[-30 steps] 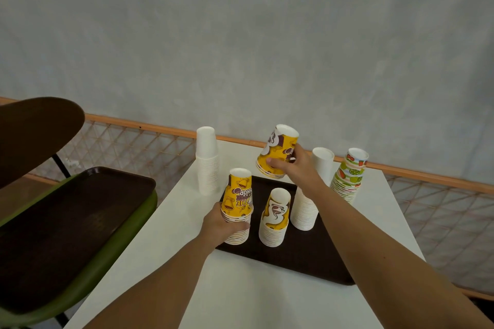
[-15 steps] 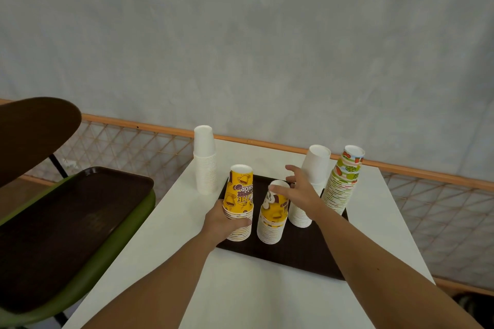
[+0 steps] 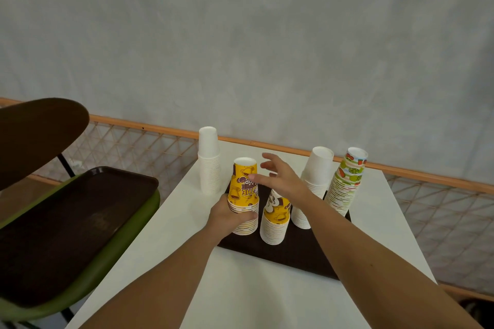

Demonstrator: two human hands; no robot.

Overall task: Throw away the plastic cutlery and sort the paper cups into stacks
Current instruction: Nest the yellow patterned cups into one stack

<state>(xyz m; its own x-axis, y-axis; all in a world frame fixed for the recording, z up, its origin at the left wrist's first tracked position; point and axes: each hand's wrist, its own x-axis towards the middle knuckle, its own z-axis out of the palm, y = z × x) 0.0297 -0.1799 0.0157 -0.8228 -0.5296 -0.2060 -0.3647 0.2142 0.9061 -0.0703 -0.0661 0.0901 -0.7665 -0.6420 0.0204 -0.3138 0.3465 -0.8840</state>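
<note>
Paper cups stand in five stacks, all mouth-down, long axes near vertical. A plain white stack (image 3: 209, 160) sits on the surface (image 3: 267, 299) near its far left corner. The left hand (image 3: 227, 218) grips the yellow stack (image 3: 243, 192) at the left end of the brown tray (image 3: 294, 256). The right hand (image 3: 283, 181), fingers spread and holding nothing, hovers over the shorter yellow stack (image 3: 276, 218). Next come a second white stack (image 3: 315, 184) and a fruit-print stack (image 3: 346, 184), which leans slightly. No cutlery is visible. Judgement: sorting is nearly complete, though the yellow stacks may need merging.

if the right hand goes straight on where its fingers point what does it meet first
Probably the top of the yellow cup stack that the left hand grips: the open right hand points left at it, one fingertip overlapping it in view. Depth is unclear, so it could pass just behind.
</note>
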